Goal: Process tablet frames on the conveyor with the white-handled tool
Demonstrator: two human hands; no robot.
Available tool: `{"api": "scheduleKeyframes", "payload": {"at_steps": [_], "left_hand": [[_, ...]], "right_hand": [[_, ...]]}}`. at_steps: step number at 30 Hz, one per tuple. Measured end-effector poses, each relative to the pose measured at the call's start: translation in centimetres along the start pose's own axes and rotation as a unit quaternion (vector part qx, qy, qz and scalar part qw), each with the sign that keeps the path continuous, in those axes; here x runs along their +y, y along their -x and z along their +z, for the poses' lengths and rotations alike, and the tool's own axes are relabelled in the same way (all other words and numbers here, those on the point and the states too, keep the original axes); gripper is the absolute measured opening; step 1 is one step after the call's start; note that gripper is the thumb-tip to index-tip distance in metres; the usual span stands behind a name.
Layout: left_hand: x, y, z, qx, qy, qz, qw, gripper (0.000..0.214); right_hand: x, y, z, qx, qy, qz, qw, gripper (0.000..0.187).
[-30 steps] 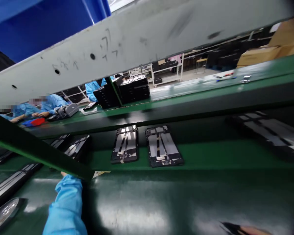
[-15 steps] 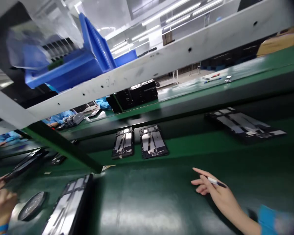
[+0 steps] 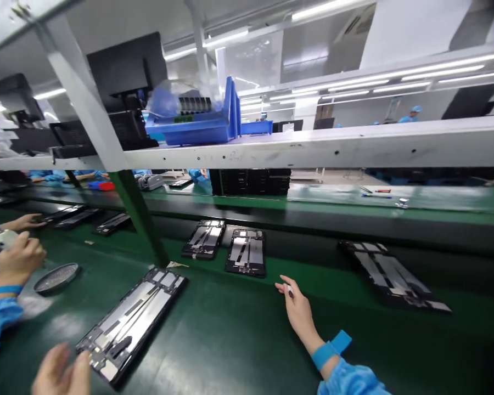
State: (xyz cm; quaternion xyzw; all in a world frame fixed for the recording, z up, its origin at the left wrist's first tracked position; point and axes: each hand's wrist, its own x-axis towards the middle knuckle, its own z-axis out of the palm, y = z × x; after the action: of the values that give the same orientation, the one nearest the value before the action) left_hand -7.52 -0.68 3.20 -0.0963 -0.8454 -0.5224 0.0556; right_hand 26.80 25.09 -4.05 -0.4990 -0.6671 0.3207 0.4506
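Note:
My right hand (image 3: pixel 299 314) is closed around a pen (image 3: pixel 290 291), with mostly its dark end showing. It hovers just right of two opened tablets, a nearer tablet (image 3: pixel 246 253) and a farther tablet (image 3: pixel 205 240), lying on the green strip at the back. At the bottom left, my left hand (image 3: pixel 61 373) is blurred and cut off by the frame. Its fingers are apart, near the lower corner of a larger opened tablet (image 3: pixel 134 321) with silvery innards exposed. Whether they touch that corner I cannot tell.
A co-worker's hand (image 3: pixel 18 260) works at the left, beside a round dark dish (image 3: pixel 57 278). A green post (image 3: pixel 140 219) rises from the bench to a white shelf (image 3: pixel 313 151) bearing a blue bin (image 3: pixel 201 129). Another opened tablet (image 3: pixel 393 277) lies at right.
The view has levelled out and shifted. My left hand has come into view by the large tablet. My right hand, still with the pen, has moved left toward the two tablets.

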Motion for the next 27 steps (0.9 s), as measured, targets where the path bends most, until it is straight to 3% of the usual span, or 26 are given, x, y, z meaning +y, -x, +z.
{"api": "scheduleKeyframes", "payload": {"at_steps": [1,3,5,7,9,12,15,21,24,27], "left_hand": [[0.1,0.8,1.7,-0.073,0.031,0.079,0.994,0.042],[1.1,2.7,6.1,-0.245,0.053,0.276,0.928,0.044],[2.8,4.7,11.5,-0.318,0.05,0.336,0.885,0.044],[4.9,6.1,17.0,-0.339,0.04,0.358,0.869,0.046],[6.8,6.9,21.4,-0.335,0.029,0.352,0.874,0.048],[8.4,7.0,25.1,-0.333,0.02,0.334,0.882,0.049],[8.7,6.9,25.7,-0.343,0.034,0.314,0.885,0.047],[8.4,8.4,23.6,-0.385,0.084,0.261,0.881,0.044],[7.3,10.2,21.2,-0.445,0.078,0.248,0.857,0.049],[5.1,12.5,17.0,-0.533,0.06,0.257,0.804,0.055]], "right_hand": [[-0.1,-0.5,0.5,-0.002,0.016,0.0,1.0,0.039],[-0.5,-1.6,1.9,-0.004,0.045,0.0,0.999,0.041],[-1.1,-2.4,3.3,0.0,0.077,0.0,0.997,0.043],[-1.7,-2.9,4.2,0.004,0.101,-0.002,0.995,0.046],[-2.0,-3.1,4.7,0.004,0.111,-0.009,0.994,0.048],[-2.2,-3.4,4.8,0.004,0.104,-0.014,0.995,0.048],[-2.2,-3.8,4.6,0.028,0.08,0.005,0.996,0.036],[-2.5,-3.1,3.2,0.126,0.013,0.057,0.99,0.042],[-2.1,-0.6,0.6,0.123,-0.021,0.068,0.99,0.045],[-1.3,4.4,-3.3,0.089,-0.05,0.081,0.992,0.055]]}}
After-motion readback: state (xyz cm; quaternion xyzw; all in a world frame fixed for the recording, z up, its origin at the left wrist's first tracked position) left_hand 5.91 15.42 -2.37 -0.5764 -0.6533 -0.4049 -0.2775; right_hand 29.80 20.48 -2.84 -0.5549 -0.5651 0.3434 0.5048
